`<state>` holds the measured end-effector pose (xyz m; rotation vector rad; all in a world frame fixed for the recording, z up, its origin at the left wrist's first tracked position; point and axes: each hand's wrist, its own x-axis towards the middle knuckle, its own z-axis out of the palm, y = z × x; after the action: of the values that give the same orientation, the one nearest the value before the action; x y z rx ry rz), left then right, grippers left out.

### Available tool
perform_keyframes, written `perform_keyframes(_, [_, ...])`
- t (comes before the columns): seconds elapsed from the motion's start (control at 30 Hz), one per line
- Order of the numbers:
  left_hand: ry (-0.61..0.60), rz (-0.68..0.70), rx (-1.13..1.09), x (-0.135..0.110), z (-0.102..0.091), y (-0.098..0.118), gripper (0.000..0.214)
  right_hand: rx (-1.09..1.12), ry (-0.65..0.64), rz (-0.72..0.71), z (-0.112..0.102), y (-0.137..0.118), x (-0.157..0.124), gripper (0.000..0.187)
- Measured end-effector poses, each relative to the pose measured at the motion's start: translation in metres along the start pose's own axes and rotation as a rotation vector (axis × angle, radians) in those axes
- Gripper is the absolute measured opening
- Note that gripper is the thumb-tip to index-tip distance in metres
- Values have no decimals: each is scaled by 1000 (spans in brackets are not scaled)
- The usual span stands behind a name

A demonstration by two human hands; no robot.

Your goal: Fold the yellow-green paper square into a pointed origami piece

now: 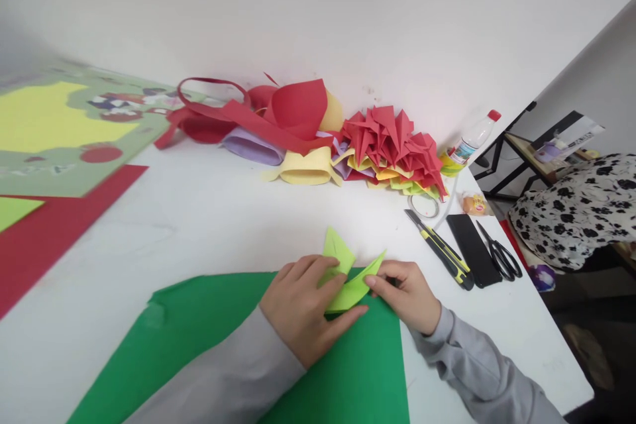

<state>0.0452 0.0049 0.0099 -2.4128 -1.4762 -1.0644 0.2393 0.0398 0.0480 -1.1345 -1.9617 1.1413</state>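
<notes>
A folded piece of lime-green paper (354,291) with two pointed flaps is held over a large green sheet (213,324). My left hand (308,305) grips it from the left, fingers bent over its near flap and thumb stretched below it. At its right edge, my right hand (405,293) pinches the paper between thumb and fingers. The tips of some left fingers are partly hidden by the paper. Under both hands, the green sheet lies flat on the white table, with its far left corner creased.
Red folded paper pieces (392,139) and paper loops (298,116) line the wall. A bottle (470,142), tape roll (424,205), utility knife (440,250), black phone-like slab (474,250) and scissors (499,255) lie right. A decorated board (99,172) is left; a person in patterned clothing (581,209) is beyond the table.
</notes>
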Motion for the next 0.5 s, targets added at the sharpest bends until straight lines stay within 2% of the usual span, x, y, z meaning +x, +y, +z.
perform_keyframes(0.13, [-36,5,-23,3,-4,2,38,53,-18,44,4,1,-1,50])
perform_keyframes(0.4, [-50,38,-55,1,-8,0,31,102,-181,-89,-10,8,-2,39])
perform_keyframes(0.5, [-55,29,-68,0,-7,-1,31,65,-194,-111,-9,10,0,32])
